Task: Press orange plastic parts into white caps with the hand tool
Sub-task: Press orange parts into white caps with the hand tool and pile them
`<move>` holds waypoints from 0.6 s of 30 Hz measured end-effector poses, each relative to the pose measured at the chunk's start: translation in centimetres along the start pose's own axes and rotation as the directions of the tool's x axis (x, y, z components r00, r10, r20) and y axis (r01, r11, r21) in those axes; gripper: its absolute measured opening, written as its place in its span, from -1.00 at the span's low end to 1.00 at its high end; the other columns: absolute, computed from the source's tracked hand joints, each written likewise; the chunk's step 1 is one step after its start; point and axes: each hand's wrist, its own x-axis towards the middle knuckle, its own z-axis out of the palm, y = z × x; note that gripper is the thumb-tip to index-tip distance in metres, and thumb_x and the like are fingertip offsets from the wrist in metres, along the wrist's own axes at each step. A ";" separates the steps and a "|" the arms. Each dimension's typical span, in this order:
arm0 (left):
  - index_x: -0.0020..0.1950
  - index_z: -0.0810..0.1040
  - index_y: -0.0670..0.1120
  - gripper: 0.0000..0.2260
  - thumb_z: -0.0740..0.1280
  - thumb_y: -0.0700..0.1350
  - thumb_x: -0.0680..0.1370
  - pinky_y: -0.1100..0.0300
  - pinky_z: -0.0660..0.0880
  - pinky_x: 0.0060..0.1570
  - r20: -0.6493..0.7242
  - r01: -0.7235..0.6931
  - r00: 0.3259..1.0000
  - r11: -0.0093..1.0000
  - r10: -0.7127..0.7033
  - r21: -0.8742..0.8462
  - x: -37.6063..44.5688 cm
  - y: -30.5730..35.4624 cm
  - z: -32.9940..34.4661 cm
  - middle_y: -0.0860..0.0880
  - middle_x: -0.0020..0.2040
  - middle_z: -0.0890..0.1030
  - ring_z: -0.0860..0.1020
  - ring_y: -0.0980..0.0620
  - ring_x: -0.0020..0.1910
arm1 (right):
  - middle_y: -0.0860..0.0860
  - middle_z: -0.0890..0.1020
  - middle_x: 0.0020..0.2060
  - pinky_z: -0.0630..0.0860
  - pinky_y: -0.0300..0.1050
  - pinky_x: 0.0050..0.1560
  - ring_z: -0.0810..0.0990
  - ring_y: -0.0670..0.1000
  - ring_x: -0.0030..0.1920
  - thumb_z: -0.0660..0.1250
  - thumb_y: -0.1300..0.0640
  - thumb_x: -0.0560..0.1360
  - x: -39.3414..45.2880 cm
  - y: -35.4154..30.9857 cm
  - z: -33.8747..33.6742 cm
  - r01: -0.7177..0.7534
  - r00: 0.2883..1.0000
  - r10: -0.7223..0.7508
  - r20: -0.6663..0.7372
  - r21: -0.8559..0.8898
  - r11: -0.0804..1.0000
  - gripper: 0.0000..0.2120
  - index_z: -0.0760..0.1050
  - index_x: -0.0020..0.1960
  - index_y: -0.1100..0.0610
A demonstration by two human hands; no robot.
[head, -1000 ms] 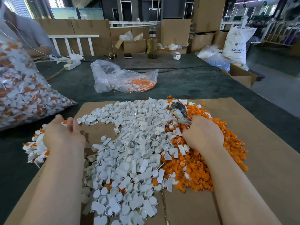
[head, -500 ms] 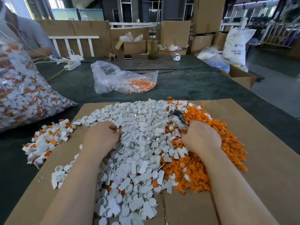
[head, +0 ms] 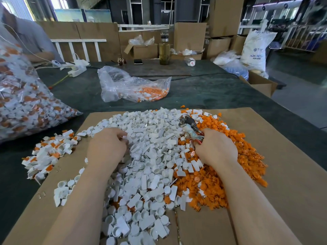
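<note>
With the worn metal hand tool (head: 190, 129) gripped in the right hand (head: 216, 150) over the orange plastic parts (head: 246, 156), and the left hand (head: 106, 147) apparently pinching one of the heaped white plastic caps (head: 152, 156), a misaligned part could be crushed.

Warehouse workshop: stacked cardboard boxes (head: 190, 37)

on the cardboard sheet (head: 276, 156) in front of me, the caps pile (head: 150, 156) lies left of the parts pile (head: 247, 156), touching it. a small heap of assembled caps (head: 47, 152) sits off the sheet's left edge. the big bag (head: 26, 103) lies far left, a smaller bag (head: 131, 85) behind the piles.
</note>
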 end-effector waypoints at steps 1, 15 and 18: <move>0.16 0.67 0.04 -0.79 0.35 -0.13 0.57 0.20 0.43 -0.15 -0.019 -0.003 1.000 0.998 0.002 -0.067 0.0 0.1 0.0 0.05 0.06 0.67 0.60 -0.01 -0.01 | -0.13 0.45 -0.30 0.30 -0.21 -0.47 0.41 -0.12 -0.35 0.31 -0.10 0.52 0.0 0.0 0.0 -0.004 1.000 0.004 -0.009 0.010 1.000 -0.83 0.39 -0.12 -0.05; -0.13 0.62 -0.08 -0.91 0.48 -0.24 0.49 0.13 0.64 -0.14 0.139 0.102 0.990 0.601 0.016 -0.793 -2.9 5.9 0.7 -0.08 -0.21 0.70 0.71 0.05 -0.27 | -0.13 0.55 -0.41 0.39 -0.20 -0.40 0.44 -0.17 -0.44 0.41 0.04 0.48 -0.6 -1.3 -1.5 0.103 0.992 -0.124 -0.025 0.731 0.674 -0.87 0.52 -0.21 0.01; -0.12 0.61 -0.10 -0.91 0.50 -0.23 0.46 0.10 0.65 -0.11 0.166 0.119 0.986 0.561 0.033 -0.819 -3.4 6.2 0.9 -0.12 -0.20 0.71 0.71 0.00 -0.24 | -0.12 0.59 -0.37 0.48 -0.05 -0.31 0.51 -0.10 -0.37 0.42 0.05 0.47 -1.0 -1.8 -1.8 0.097 0.990 -0.144 -0.008 0.775 0.625 -0.87 0.52 -0.21 0.03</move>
